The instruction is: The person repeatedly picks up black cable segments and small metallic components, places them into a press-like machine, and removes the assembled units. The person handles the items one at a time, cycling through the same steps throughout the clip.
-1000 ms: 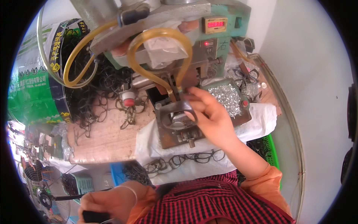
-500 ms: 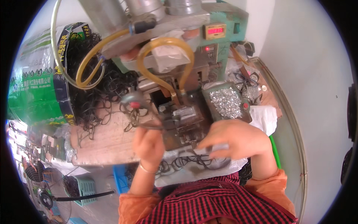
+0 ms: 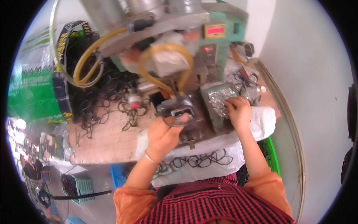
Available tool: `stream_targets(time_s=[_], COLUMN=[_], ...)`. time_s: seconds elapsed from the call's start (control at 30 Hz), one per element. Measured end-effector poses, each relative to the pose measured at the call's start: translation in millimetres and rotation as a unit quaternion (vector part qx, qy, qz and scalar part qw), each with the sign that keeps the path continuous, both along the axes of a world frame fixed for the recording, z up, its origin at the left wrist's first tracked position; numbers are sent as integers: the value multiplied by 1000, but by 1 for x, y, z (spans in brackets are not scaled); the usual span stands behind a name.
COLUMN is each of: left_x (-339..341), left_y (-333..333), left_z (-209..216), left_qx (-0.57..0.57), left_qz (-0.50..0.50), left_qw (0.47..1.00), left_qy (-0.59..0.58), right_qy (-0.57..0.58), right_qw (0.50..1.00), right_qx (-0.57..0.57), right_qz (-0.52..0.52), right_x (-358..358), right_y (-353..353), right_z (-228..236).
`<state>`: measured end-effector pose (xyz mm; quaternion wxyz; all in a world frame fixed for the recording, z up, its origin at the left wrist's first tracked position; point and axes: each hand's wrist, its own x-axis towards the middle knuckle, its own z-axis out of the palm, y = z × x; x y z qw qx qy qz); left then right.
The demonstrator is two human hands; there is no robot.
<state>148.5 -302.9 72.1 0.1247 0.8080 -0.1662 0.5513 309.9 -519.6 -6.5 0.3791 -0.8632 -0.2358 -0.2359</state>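
Left fingers closed on frame (image 3: 172, 112), mid-frame, right fingers half-curled at bits (image 3: 219, 98), right of centre, can't tell if holding any; likely picking step, calls for fine pinch.

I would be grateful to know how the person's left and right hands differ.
The left hand holds a dark eyeglass frame at the machine; the right hand is at the silvery pieces in the tray. The left wrist wears a pale band; the right wrist is bare. Both arms have orange sleeves.
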Motion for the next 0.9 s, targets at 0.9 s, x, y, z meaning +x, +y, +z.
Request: stream_targets(time_s=[0.9], left_x=[-17], left_y=[183], left_z=[-19], left_qx=[-266], left_qz=[291], left_qw=[917], left_qy=[60], right_qy=[114], right_qw=[983], right_qx=[139], right_qz=[20], right_x=[-26], right_y=[-7], right_z=[5])
